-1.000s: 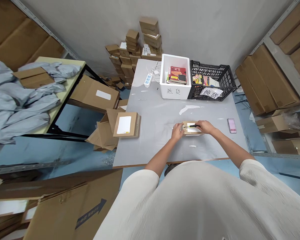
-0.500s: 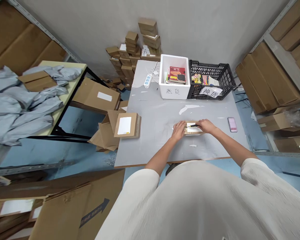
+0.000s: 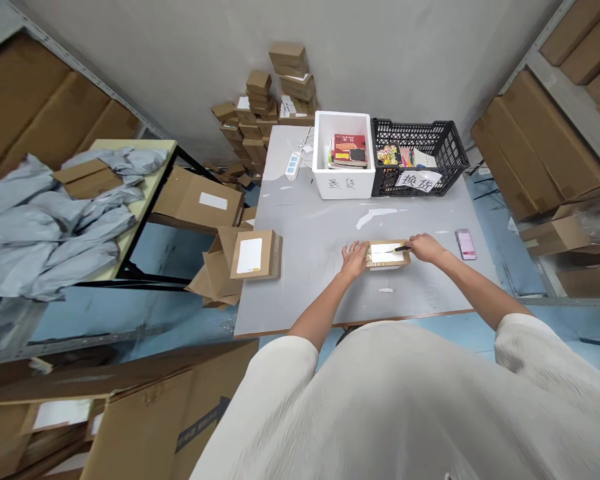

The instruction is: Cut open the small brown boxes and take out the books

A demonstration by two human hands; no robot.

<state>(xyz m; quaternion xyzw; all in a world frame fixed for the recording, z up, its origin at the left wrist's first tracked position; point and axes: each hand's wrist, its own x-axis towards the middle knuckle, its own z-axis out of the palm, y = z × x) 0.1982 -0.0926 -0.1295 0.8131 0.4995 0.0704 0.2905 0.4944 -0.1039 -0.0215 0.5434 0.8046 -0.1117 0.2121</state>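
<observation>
Step in hand: probably cutting into the small box; a thin dark line crosses its white label, slit or mark, can't tell at this size.
Cutter: black tool with a yellow bit, looks like a utility knife; lies low over the label, tip pointing to the left hand's side. Tip contact not resolvable.
Right hand: fingers closed round the tool's handle, just off the box's right end.
Left hand: fingers spread, fingertips at the box's left end, seems to brace it. Not gripping anything that I can make out.
Box position: flat on the grey table, near the person's edge, between both hands; touching the left, just beside the right.
Next move calls for: my read, steady left-hand pressure, blade kept shallow and the left fingers out of its line.
Nearby: phone beyond the right hand; larger labelled box well left; white bin and black crate side by side at the back.
</observation>
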